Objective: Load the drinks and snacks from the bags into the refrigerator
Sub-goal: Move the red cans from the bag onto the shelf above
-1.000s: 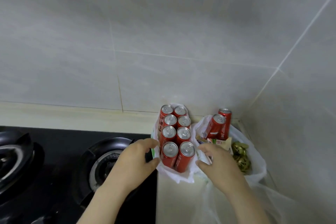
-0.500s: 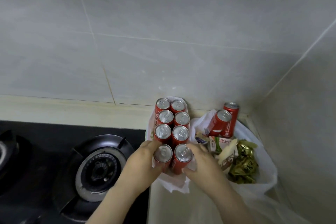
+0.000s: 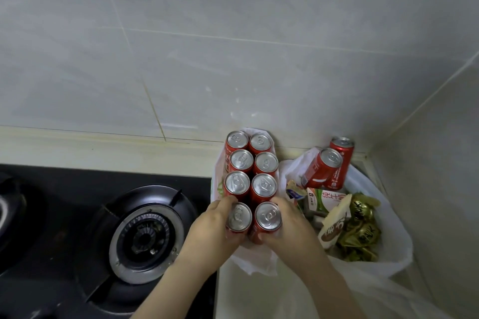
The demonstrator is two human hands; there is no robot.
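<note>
Closing in: both hands, apart a second ago, now clamp the can block [image 3: 250,181] from either side, left hand [image 3: 215,228] and right hand [image 3: 286,228] at its near end. Block sits in its bag [image 3: 255,259], just right of the stove burner [image 3: 146,234]. Lift-out looks imminent.

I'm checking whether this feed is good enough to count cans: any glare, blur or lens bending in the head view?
Head view: sharp at centre, so the eight can tops in the pack of red cans between the left hand and right hand are countable; soft glare on the lids and wall tile; wide-angle bending curves the tile lines; the gas burner is dim but readable.
</note>
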